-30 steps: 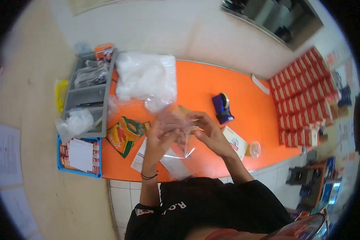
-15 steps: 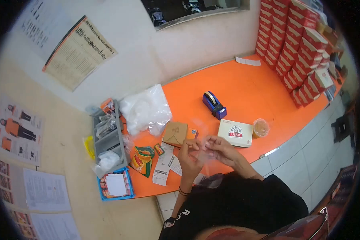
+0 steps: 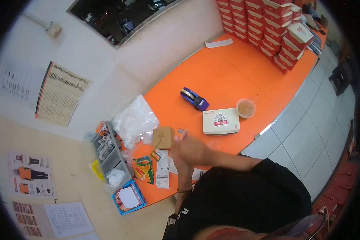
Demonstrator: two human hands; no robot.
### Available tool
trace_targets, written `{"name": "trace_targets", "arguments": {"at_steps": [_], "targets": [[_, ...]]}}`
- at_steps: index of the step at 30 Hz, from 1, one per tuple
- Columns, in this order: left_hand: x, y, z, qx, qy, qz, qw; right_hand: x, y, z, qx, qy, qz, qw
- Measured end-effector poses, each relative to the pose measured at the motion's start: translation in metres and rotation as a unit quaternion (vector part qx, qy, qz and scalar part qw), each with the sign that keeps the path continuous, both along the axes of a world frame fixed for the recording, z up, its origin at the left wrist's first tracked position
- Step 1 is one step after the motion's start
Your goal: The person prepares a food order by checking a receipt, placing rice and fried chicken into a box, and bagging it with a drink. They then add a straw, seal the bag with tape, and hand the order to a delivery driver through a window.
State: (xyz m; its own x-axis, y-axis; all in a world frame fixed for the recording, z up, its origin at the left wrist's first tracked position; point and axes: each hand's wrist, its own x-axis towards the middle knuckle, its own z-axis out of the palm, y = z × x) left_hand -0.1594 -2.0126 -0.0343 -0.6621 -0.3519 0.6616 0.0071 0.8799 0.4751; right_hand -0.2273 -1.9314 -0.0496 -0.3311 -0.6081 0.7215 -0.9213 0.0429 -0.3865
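My right hand (image 3: 191, 149) is smeared by motion and crosses in front of my left hand (image 3: 179, 157). The two overlap at the near side of the table, and I cannot tell what is between them. Just beyond my left fingers stands a small brown cardboard box (image 3: 163, 138). Printed paper slips (image 3: 163, 170) lie left of my left wrist. A white printed food box (image 3: 221, 122) rests to the right, beyond my right forearm, with a lidded clear cup (image 3: 245, 108) of brownish contents beside it.
A blue tape dispenser (image 3: 195, 99) stands mid-table. White plastic bags (image 3: 135, 122), a green and orange packet (image 3: 144, 169), a grey divided organizer (image 3: 113, 154) and a blue basket (image 3: 129, 197) line the left. Red and white boxes (image 3: 264, 28) are stacked at the far right.
My right hand has swung left across my left hand; before, they were apart, pinching clear plastic between them. The plastic no longer shows clearly. The view has turned and shifted right.
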Motion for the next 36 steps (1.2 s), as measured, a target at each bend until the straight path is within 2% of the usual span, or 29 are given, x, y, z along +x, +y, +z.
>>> {"name": "trace_targets", "arguments": {"at_steps": [1,2,3,4,5,6,7,8,9,10,11,12,13,15,17,19,21,22,23,24,25,26,28,29,31,32,34,35,36], "targets": [[0.001,-0.020,-0.008,0.387,-0.026,-0.270,0.881,-0.009,0.011,0.004,0.003,-0.002,-0.004,1.000],[0.003,-0.028,-0.013,0.684,-0.045,-0.472,0.555,-0.018,0.023,0.016,-0.043,-0.056,-0.032,0.997],[0.002,-0.020,-0.008,0.684,-0.047,-0.471,0.555,-0.024,0.033,0.025,-0.093,-0.107,-0.062,0.988],[0.002,-0.008,-0.001,0.595,-0.096,-0.318,0.732,-0.025,0.041,0.030,-0.097,-0.109,-0.065,0.987],[0.002,0.003,0.009,0.465,-0.138,-0.145,0.862,-0.022,0.048,0.032,-0.079,-0.179,-0.009,0.981],[-0.005,0.012,0.020,0.462,-0.142,-0.144,0.864,-0.022,0.056,0.034,-0.061,-0.247,0.050,0.966],[-0.016,0.020,0.034,0.264,-0.039,-0.094,0.959,-0.028,0.065,0.037,-0.067,-0.250,0.052,0.964],[-0.023,0.020,0.041,0.048,0.064,-0.041,0.996,-0.039,0.074,0.040,-0.056,-0.262,0.088,0.959],[-0.017,0.014,0.041,0.041,0.060,-0.042,0.996,-0.049,0.081,0.041,-0.043,-0.273,0.121,0.953],[-0.002,0.007,0.039,0.187,-0.049,-0.133,0.972,-0.053,0.088,0.039,-0.026,-0.252,0.126,0.959],[0.011,0.001,0.038,0.329,-0.155,-0.217,0.906,-0.051,0.090,0.044,-0.028,-0.256,0.125,0.958],[0.019,-0.009,0.042,0.188,-0.276,-0.252,0.908,-0.047,0.093,0.051,-0.010,-0.261,0.140,0.955],[0.019,-0.006,0.043,0.188,-0.278,-0.253,0.907,-0.045,0.093,0.055,0.008,-0.266,0.154,0.952],[0.015,0.002,0.048,0.339,-0.368,-0.185,0.846,-0.045,0.089,0.053,0.012,-0.240,0.125,0.963],[0.012,0.006,0.040,0.346,-0.338,-0.174,0.858,-0.047,0.086,0.054,0.016,-0.216,0.096,0.971],[0.010,0.009,0.034,0.352,-0.306,-0.160,0.870,-0.050,0.084,0.060,-0.055,-0.215,-0.094,0.971],[0.005,0.011,0.032,0.408,-0.238,-0.144,0.869,-0.045,0.092,0.048,-0.092,-0.203,-0.128,0.966],[0.004,0.010,0.030,0.406,-0.238,-0.150,0.870,-0.041,0.094,0.042,-0.127,-0.187,-0.163,0.960],[0.003,0.008,0.026,0.407,-0.189,-0.142,0.882,-0.036,0.094,0.040,-0.129,-0.183,-0.171,0.960],[0.000,0.009,0.022,0.410,-0.142,-0.140,0.890,-0.031,0.096,0.039,-0.060,-0.332,-0.061,0.940],[-0.002,0.011,0.020,0.411,-0.145,-0.161,0.886,-0.027,0.099,0.037,0.008,-0.469,0.045,0.882],[-0.004,0.015,0.020,0.377,-0.160,-0.179,0.894,-0.028,0.100,0.033,0.002,-0.466,0.021,0.885],[-0.015,0.032,0.031,0.296,-0.202,-0.179,0.916,-0.032,0.099,0.022,0.005,-0.519,0.144,0.842],[-0.019,0.034,0.032,0.299,-0.207,-0.194,0.911,-0.037,0.102,0.019,0.002,-0.522,0.127,0.844],[-0.017,0.024,0.036,0.390,-0.275,-0.266,0.838,-0.050,0.108,0.012,0.063,-0.620,0.282,0.729],[-0.016,0.013,0.033,0.375,-0.294,-0.286,0.831,-0.056,0.111,0.007,0.036,-0.613,0.322,0.721],[-0.022,0.007,0.030,0.354,-0.256,-0.275,0.856,-0.064,0.114,0.011,0.026,-0.591,0.268,0.761],[-0.024,0.010,0.035,0.289,-0.237,-0.239,0.896,-0.071,0.118,0.020,0.047,-0.561,0.204,0.801],[-0.030,0.013,0.039,0.218,-0.217,-0.201,0.930,-0.073,0.120,0.032,0.089,-0.472,0.108,0.870]]}}
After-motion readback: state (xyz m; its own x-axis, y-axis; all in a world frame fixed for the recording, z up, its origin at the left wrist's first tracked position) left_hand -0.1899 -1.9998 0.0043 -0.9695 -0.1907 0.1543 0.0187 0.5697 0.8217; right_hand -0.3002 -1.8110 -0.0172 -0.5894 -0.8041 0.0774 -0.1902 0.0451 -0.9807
